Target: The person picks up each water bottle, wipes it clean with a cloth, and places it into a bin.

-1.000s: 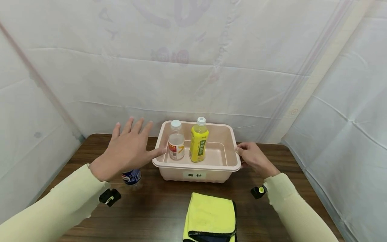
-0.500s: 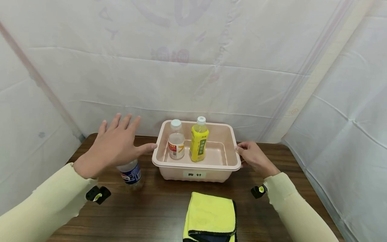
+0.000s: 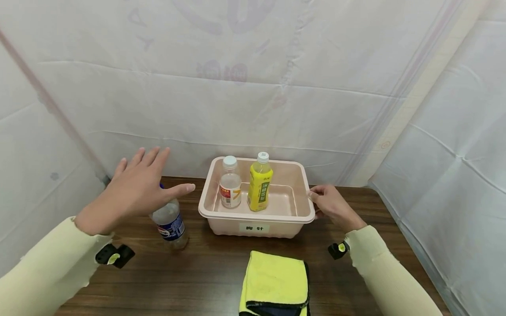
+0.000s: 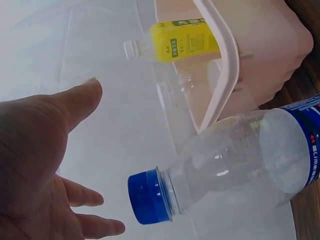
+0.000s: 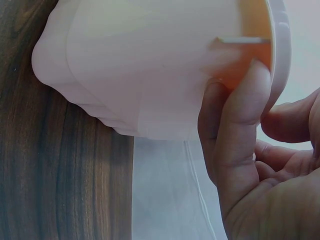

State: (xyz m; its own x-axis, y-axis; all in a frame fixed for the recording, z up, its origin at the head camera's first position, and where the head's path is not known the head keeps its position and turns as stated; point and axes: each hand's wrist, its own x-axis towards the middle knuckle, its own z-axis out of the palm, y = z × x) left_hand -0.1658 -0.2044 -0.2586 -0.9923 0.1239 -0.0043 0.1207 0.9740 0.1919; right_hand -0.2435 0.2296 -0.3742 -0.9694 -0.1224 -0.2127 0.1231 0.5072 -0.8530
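My left hand (image 3: 132,188) hovers with spread fingers over a clear plastic bottle (image 3: 171,226) that has a blue label and blue cap (image 4: 149,196). The head view shows the hand covering the bottle's top; the left wrist view shows a gap between palm and cap. My right hand (image 3: 334,206) pinches the right rim of a pale pink plastic basin (image 3: 253,216), thumb above and fingers under the lip (image 5: 280,65). Inside the basin stand a clear bottle with a white cap (image 3: 230,184) and a yellow-labelled drink bottle (image 3: 259,184).
A folded yellow cloth (image 3: 276,278) with dark edging lies in front of the basin on the dark wooden table (image 3: 189,281). White sheeting (image 3: 253,109) rises behind and along both sides. The basin's front carries a paper label (image 3: 254,228).
My left hand has moved left, away from the basin's left rim, uncovering more of the blue-labelled bottle. My right hand, the basin and the cloth keep their places.
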